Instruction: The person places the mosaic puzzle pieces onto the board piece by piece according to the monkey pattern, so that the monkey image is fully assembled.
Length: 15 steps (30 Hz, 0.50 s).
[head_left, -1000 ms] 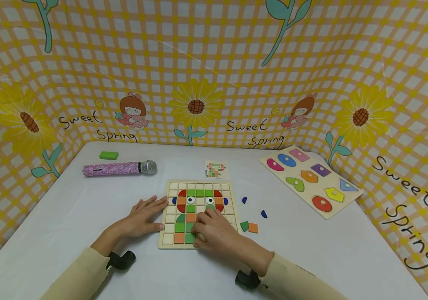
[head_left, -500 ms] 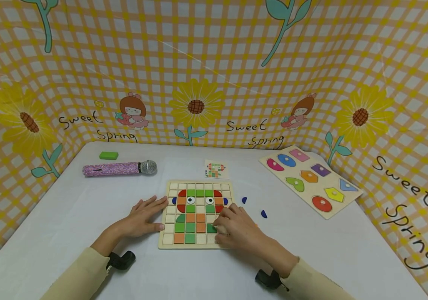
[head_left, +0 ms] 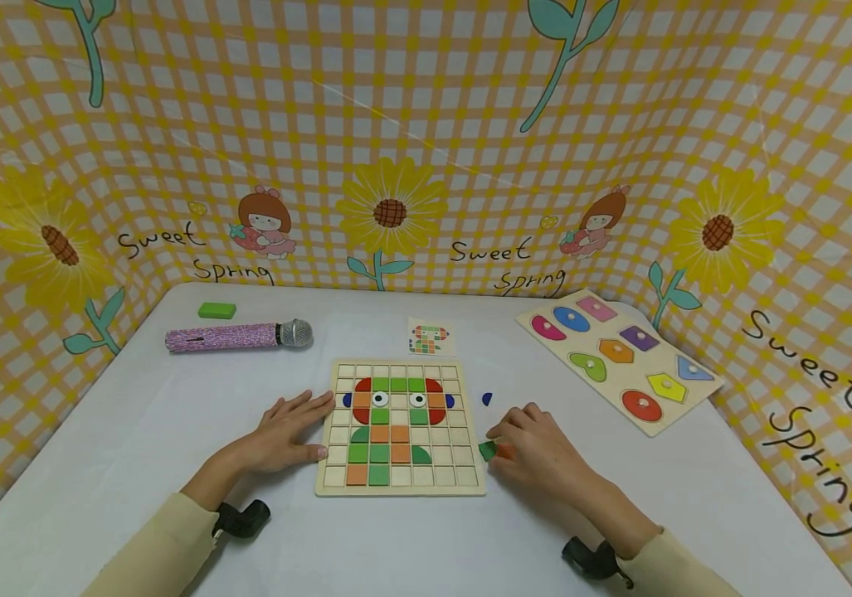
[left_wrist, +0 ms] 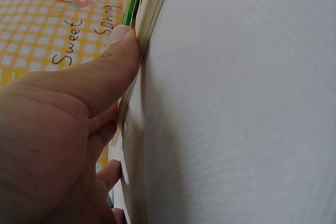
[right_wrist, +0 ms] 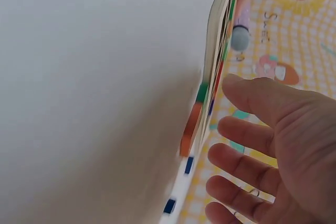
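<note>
A wooden grid board [head_left: 463, 476] carries several coloured tiles in a face-like pattern. My left hand [head_left: 284, 431] rests against the board's left edge; the left wrist view shows its thumb [left_wrist: 113, 59] touching the side. To the right of the board, my right hand [head_left: 537, 448] hovers over a loose orange square tile [head_left: 503, 450], partly covering it. Beside that tile lies a loose green piece [head_left: 486, 451]. In the right wrist view the fingers are spread, with nothing between them. A green quarter-round tile [head_left: 421, 455] sits in a lower board cell.
Behind the board lies a pattern card [head_left: 431, 337]. A glittery microphone [head_left: 239, 335] and a green block [head_left: 216, 310] are at the back left. A shape-puzzle board [head_left: 615, 365] lies at the back right. One blue half-round piece [head_left: 487, 399] shows near the grid board.
My right hand has moved right, off the board to the loose tiles. It has let go of the green quarter-round tile, which stays in its cell. The left hand has kept still.
</note>
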Each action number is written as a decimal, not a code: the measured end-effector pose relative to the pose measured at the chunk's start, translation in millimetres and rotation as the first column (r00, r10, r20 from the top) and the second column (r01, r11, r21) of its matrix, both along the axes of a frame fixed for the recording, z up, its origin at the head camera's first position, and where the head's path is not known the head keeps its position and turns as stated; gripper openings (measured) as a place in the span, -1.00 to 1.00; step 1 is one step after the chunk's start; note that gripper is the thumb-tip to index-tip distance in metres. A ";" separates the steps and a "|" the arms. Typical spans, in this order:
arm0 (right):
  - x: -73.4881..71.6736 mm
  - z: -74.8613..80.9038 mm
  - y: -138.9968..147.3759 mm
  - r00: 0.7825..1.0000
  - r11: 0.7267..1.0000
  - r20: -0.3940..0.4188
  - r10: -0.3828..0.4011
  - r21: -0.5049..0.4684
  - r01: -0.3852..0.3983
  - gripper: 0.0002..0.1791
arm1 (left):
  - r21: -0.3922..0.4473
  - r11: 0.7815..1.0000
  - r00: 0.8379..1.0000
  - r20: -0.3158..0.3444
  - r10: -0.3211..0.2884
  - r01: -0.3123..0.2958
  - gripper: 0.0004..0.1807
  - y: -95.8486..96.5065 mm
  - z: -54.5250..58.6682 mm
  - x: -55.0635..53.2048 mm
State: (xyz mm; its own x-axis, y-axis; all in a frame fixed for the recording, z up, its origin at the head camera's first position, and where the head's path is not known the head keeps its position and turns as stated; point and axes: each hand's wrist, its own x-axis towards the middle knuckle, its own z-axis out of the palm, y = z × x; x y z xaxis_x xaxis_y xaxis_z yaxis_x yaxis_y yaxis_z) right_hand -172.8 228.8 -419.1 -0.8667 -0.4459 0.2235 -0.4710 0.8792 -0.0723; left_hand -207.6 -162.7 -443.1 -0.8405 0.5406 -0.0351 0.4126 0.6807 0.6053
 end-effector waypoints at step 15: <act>-1.7 -2.6 18.3 0.994 0.995 0.070 -0.088 0.050 0.085 -0.72 | -0.010 1.000 1.000 -0.024 -0.010 0.009 -0.19 0.4 -1.7 -1.3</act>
